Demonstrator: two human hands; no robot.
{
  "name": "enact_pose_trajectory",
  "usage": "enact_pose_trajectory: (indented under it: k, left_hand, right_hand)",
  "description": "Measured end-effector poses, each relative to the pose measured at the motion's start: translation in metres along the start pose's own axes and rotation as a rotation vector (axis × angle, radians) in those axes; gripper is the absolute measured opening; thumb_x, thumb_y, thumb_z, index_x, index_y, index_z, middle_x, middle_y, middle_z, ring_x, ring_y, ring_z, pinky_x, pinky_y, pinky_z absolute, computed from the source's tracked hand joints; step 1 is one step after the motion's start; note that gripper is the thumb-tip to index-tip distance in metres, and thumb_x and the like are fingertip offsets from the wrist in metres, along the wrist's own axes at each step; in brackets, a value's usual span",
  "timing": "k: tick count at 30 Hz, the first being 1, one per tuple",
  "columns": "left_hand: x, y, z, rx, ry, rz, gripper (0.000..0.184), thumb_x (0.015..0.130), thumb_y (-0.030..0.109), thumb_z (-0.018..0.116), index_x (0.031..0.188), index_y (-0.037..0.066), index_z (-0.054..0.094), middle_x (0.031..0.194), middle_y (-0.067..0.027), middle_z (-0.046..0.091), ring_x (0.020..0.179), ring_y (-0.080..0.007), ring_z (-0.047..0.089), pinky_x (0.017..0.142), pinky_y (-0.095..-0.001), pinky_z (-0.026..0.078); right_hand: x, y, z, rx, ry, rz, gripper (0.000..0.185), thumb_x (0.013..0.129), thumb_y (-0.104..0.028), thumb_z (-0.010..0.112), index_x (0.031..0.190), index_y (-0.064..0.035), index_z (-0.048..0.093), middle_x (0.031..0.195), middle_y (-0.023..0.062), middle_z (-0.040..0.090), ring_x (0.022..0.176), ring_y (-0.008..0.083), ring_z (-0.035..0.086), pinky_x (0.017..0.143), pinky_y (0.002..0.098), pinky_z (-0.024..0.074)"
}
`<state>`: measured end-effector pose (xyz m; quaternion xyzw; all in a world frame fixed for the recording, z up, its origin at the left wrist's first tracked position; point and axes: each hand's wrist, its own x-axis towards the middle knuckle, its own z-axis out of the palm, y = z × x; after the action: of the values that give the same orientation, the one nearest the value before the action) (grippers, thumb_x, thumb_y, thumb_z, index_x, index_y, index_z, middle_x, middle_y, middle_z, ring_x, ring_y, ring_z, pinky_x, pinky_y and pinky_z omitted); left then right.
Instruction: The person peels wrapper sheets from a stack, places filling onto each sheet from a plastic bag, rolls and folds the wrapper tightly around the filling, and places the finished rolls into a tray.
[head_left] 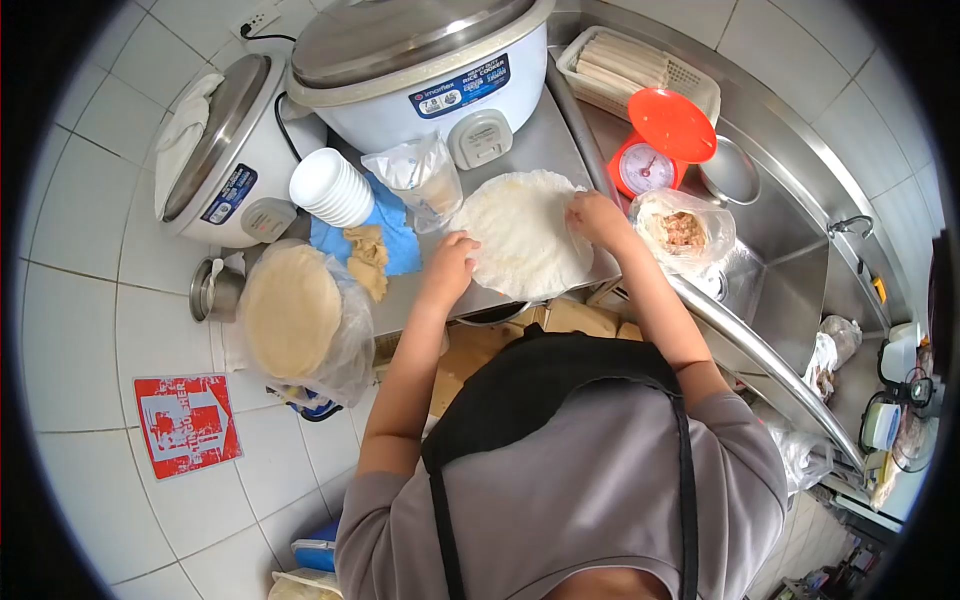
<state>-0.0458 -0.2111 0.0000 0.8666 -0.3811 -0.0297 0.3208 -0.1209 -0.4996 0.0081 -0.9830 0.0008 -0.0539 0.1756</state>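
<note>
A thin, round, pale sheet (525,235) lies flat on the steel counter (545,140). My left hand (450,265) is at the sheet's left edge, its fingers bent against it; what they grip is too small to tell. At the upper right edge, my right hand (597,218) pinches the rim of the sheet. A clear plastic bag (420,180) stands just beyond the left hand. Right of the right hand, an open plastic bag holds a reddish-brown filling (684,231). A stack of tan round sheets (292,312) rests on plastic at the left.
Two rice cookers (425,95) stand at the back and left. White stacked cups (332,188), a blue cloth (403,240) and a metal pot (217,290) are at the left. A red scale (648,168), a basket of rolls (620,65) and a sink (790,290) are at the right.
</note>
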Motion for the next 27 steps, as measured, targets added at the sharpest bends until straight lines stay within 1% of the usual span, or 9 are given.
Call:
enact_pose_trajectory:
  k: [3,6,10,12,13,16,18,22,27]
  left_hand:
    - [-0.004,0.004,-0.005,-0.036,-0.041,-0.193,0.022,0.071,0.008,0.068,0.092,0.005,0.062,0.099,-0.0104,0.058,0.097,-0.0314,0.054,0.084,-0.0395,0.042]
    - [-0.004,0.010,-0.013,0.302,-0.002,-0.290,0.018,0.070,0.014,0.069,0.086,0.006,0.063,0.092,-0.0080,0.058,0.092,-0.0296,0.054,0.078,-0.0408,0.042]
    - [-0.001,0.017,-0.011,0.372,0.063,-0.260,0.023,0.069,0.020,0.071,0.088,0.010,0.065,0.095,-0.0050,0.058,0.097,-0.0252,0.052,0.080,-0.0417,0.040]
    - [-0.003,0.018,-0.005,0.269,0.156,-0.154,0.028,0.066,0.024,0.074,0.089,0.010,0.066,0.094,-0.0035,0.058,0.099,-0.0244,0.050,0.080,-0.0413,0.039]
    - [-0.005,0.018,-0.004,0.286,0.130,-0.180,0.030,0.065,0.025,0.075,0.090,0.011,0.066,0.095,-0.0031,0.058,0.099,-0.0242,0.050,0.080,-0.0408,0.038]
    - [-0.004,0.021,-0.011,0.332,0.077,-0.246,0.037,0.062,0.029,0.077,0.092,0.011,0.066,0.096,-0.0023,0.057,0.099,-0.0238,0.049,0.081,-0.0394,0.037]
    - [-0.007,0.025,-0.015,0.364,0.049,-0.292,0.039,0.061,0.030,0.077,0.093,0.011,0.065,0.096,-0.0021,0.057,0.098,-0.0237,0.049,0.081,-0.0386,0.036]
    - [-0.009,0.012,-0.008,0.340,0.094,-0.309,0.040,0.063,0.034,0.076,0.092,0.009,0.065,0.092,-0.0061,0.057,0.095,-0.0270,0.050,0.080,-0.0396,0.038]
    - [-0.002,0.006,-0.003,0.347,0.222,-0.332,0.040,0.065,0.031,0.075,0.092,0.004,0.064,0.089,-0.0119,0.058,0.089,-0.0307,0.052,0.078,-0.0408,0.041]
  right_hand:
    - [-0.004,0.003,-0.006,0.045,-0.032,0.062,0.009,0.069,-0.008,0.059,0.075,-0.0023,0.062,0.087,0.0146,0.061,0.087,0.0335,0.057,0.077,0.0409,0.0465]
    - [0.000,0.011,0.000,0.016,0.003,0.122,0.010,0.067,-0.006,0.061,0.075,-0.0013,0.061,0.087,0.0158,0.060,0.087,0.0343,0.057,0.078,0.0412,0.0458]
    - [-0.008,0.005,-0.008,0.118,0.166,0.024,0.013,0.065,-0.007,0.065,0.076,-0.0003,0.061,0.089,0.0158,0.060,0.087,0.0342,0.057,0.078,0.0412,0.0460]
    - [-0.012,-0.004,-0.013,0.058,-0.003,-0.026,0.012,0.069,-0.009,0.062,0.079,-0.0027,0.063,0.090,0.0147,0.060,0.089,0.0325,0.057,0.078,0.0395,0.0472]
    - [-0.015,-0.006,-0.013,0.031,-0.087,-0.048,0.012,0.071,-0.010,0.061,0.080,-0.0039,0.064,0.090,0.0141,0.060,0.090,0.0317,0.058,0.079,0.0386,0.0479]
    - [-0.023,0.002,0.001,0.027,0.060,-0.059,0.016,0.064,-0.007,0.068,0.077,0.0000,0.061,0.091,0.0155,0.058,0.089,0.0338,0.057,0.080,0.0402,0.0461]
    - [-0.023,0.007,-0.003,-0.051,-0.030,0.028,0.020,0.062,-0.008,0.069,0.078,-0.0001,0.060,0.091,0.0162,0.057,0.092,0.0338,0.056,0.081,0.0398,0.0459]
    - [-0.021,0.012,0.001,-0.097,0.021,0.046,0.023,0.061,-0.010,0.072,0.078,0.0000,0.060,0.092,0.0172,0.057,0.095,0.0340,0.055,0.082,0.0400,0.0455]
    - [-0.011,0.005,0.013,-0.145,0.242,0.190,0.026,0.068,-0.015,0.069,0.082,0.0042,0.061,0.095,0.0171,0.060,0.091,0.0321,0.058,0.081,0.0398,0.0469]
